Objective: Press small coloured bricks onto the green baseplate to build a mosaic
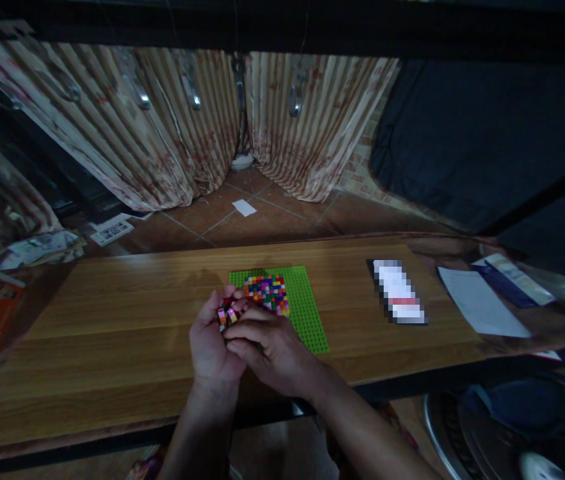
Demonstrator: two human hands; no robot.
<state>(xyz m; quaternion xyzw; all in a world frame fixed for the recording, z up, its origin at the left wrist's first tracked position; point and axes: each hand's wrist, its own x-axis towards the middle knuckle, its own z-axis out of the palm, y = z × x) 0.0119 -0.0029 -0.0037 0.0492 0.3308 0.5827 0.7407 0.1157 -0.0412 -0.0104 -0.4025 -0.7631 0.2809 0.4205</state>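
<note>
Forearms (207, 421), cut off below, reach forward. The left hand (215, 348), palm up, cups small bricks (233, 315); the right hand (279, 350) curls over it, whether gripping one I cannot tell. Just beyond, the hands partly hide a brick-studded board (309, 319) on the table (127, 333).

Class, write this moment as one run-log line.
left hand: cupped around loose bricks | right hand: fingers over left hand | green baseplate: on wooden table, partly covered with multicoloured bricks

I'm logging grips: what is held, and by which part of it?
Bricks lie in the cupped left hand, held from below. Whether the right hand over it pinches one is hidden.
</note>
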